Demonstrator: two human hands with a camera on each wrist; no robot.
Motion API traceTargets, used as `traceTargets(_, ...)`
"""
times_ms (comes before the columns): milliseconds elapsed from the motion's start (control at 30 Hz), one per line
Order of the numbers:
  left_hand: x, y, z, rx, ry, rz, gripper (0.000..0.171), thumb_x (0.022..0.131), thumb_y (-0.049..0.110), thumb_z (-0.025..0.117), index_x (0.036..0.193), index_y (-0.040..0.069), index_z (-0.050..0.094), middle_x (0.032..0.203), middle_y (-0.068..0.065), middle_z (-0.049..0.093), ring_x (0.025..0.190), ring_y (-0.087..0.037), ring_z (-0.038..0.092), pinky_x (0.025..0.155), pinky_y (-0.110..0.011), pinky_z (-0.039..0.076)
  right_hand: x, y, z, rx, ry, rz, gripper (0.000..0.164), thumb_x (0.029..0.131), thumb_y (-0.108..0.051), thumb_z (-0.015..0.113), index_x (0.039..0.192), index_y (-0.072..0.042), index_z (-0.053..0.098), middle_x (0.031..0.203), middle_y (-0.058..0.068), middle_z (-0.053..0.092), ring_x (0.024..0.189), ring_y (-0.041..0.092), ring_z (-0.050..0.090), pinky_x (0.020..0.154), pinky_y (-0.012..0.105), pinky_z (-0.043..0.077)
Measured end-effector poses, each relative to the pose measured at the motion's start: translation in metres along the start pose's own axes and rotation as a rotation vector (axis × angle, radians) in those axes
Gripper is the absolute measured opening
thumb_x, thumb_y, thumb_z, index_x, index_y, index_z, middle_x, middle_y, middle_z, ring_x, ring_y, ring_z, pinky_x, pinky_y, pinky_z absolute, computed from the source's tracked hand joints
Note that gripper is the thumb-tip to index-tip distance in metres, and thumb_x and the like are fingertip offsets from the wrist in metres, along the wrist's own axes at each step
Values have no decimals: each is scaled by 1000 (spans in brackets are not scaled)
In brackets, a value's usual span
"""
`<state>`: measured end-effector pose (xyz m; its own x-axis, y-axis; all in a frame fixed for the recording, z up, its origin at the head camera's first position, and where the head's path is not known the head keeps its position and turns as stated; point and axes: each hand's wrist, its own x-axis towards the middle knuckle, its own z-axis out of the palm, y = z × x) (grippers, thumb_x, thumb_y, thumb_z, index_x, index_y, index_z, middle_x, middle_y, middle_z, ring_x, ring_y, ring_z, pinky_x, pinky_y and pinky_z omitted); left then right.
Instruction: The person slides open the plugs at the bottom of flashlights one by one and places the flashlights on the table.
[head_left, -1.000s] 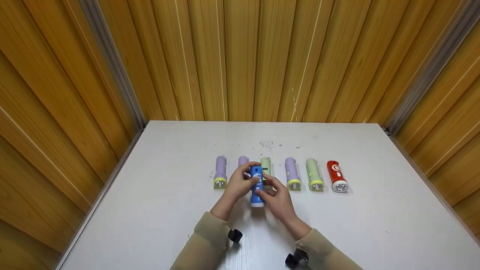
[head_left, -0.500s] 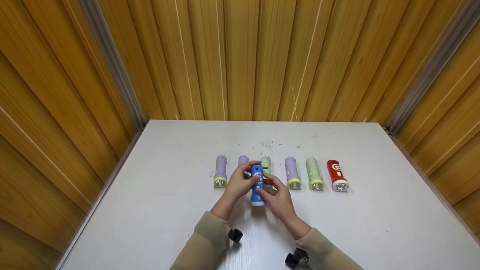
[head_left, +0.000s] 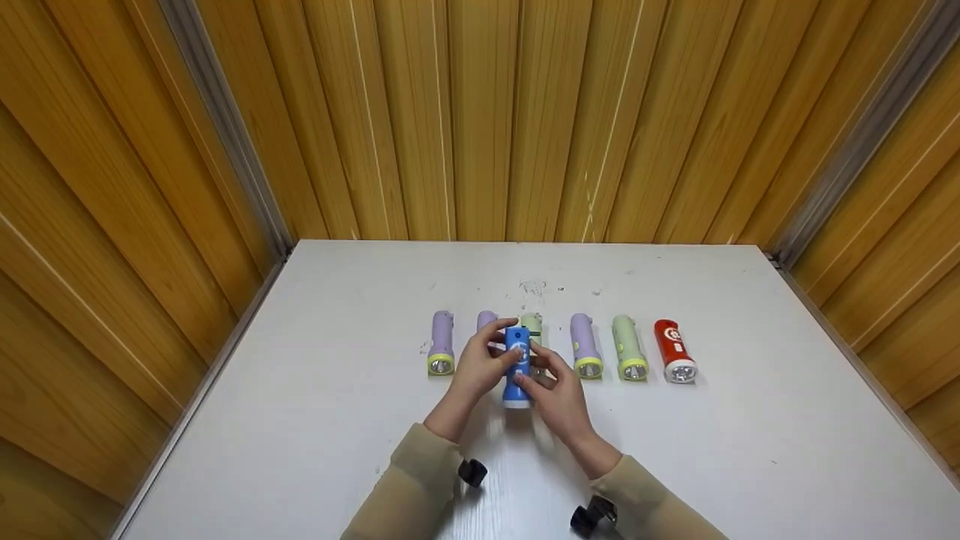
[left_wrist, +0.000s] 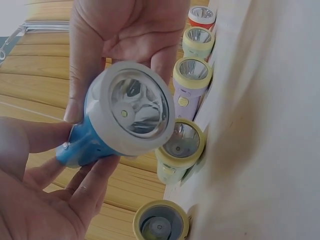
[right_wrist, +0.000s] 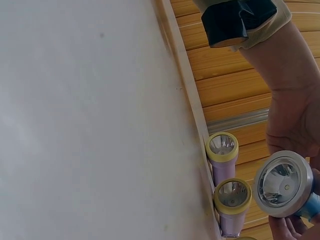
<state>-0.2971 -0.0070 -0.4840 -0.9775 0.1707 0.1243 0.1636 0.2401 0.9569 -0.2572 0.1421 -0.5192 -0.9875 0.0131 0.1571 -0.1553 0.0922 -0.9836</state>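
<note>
Both hands hold a blue flashlight (head_left: 514,393) above the table, its white-rimmed lamp end toward the person. My left hand (head_left: 480,366) grips its far part, thumb across the front. The right hand (head_left: 559,401) pinches it nearer the lamp from the other side, thumb on the body. In the left wrist view the clear lens (left_wrist: 139,107) faces the camera, and the lamp looks unlit. Behind the hands, a purple flashlight (head_left: 487,319) and a green flashlight (head_left: 532,321) lie partly hidden.
The white table (head_left: 360,300) bears a spaced row of flashlights, lamp ends toward the person. A purple one (head_left: 442,336) lies at the left. To the right are another purple flashlight (head_left: 582,339), a green one (head_left: 627,342) and a red one (head_left: 672,343). Wood-patterned walls (head_left: 480,120) surround the table.
The blue flashlight has shifted slightly away from the person and a little to the right, both hands still holding it. The flashlights in the row have stayed put.
</note>
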Motion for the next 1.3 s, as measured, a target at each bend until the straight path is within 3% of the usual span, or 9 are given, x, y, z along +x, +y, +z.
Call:
traceTargets(267, 1, -4, 5, -97, 22, -2, 52, 92, 10, 76, 139, 3, 55, 120, -24, 70, 99, -30, 74, 79, -39, 64, 2, 1, 0, -3, 50, -12, 55, 95, 0, 68, 147, 2, 50, 130, 27, 61, 115, 39, 69, 96, 30, 59)
traceTargets(600, -1, -3, 6, -76, -13, -13, 58, 90, 6, 76, 145, 10, 56, 126, -25, 69, 106, -34, 73, 88, -41, 63, 1, 1, -1, 29, 86, 11, 57, 95, 1, 69, 148, 0, 50, 132, 28, 61, 109, 34, 71, 93, 27, 60)
traceTargets(1300, 2, 0, 2, -125, 23, -57, 59, 88, 4, 78, 144, 8, 59, 123, -23, 70, 100, -28, 73, 81, -39, 65, 1, 0, 0, 49, 49, -23, 58, 95, -2, 70, 149, 3, 48, 136, 29, 60, 117, 38, 68, 94, 24, 58)
